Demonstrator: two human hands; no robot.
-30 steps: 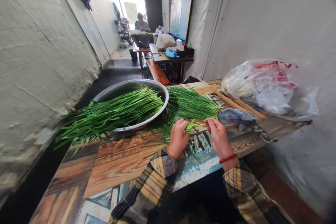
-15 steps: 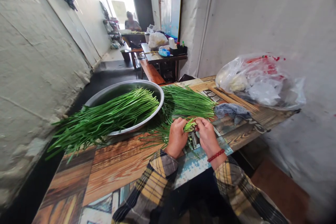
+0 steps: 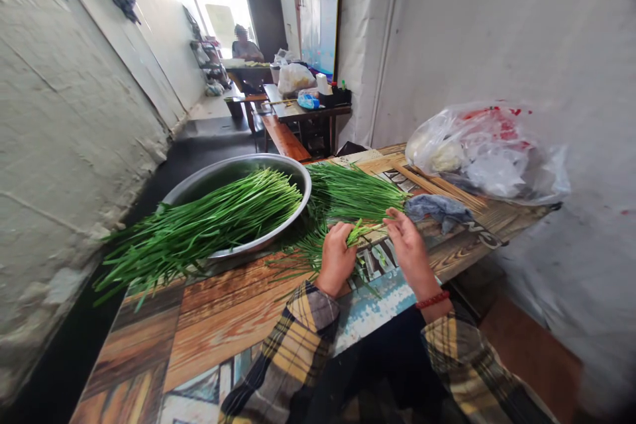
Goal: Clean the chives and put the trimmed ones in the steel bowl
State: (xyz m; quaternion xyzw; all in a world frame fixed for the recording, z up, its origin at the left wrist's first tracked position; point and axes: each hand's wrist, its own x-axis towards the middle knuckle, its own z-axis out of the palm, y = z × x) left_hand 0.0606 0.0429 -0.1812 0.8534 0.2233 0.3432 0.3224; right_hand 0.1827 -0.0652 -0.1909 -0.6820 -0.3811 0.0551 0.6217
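Observation:
My left hand is closed around a small bunch of garlic chives, its pale cut ends pointing right. Just to the right, my right hand pinches a thin pale strand that stretches from the bunch to its fingertips. Beneath the hands, green scraps and loose leaves lie on the table. A thick pile of chives rests beyond my hands. To the left, a metal basin holds many more chives, their leaf tips hanging over its rim.
A grey cloth lies right of the pile, near several wooden sticks. A stuffed clear plastic bag sits at the table's right end against the wall. Farther back are another table, a bench and a person.
My right hand has moved right, away from the bunch, drawing out a pale strand with its fingers straighter. My left hand keeps its hold in nearly the same place.

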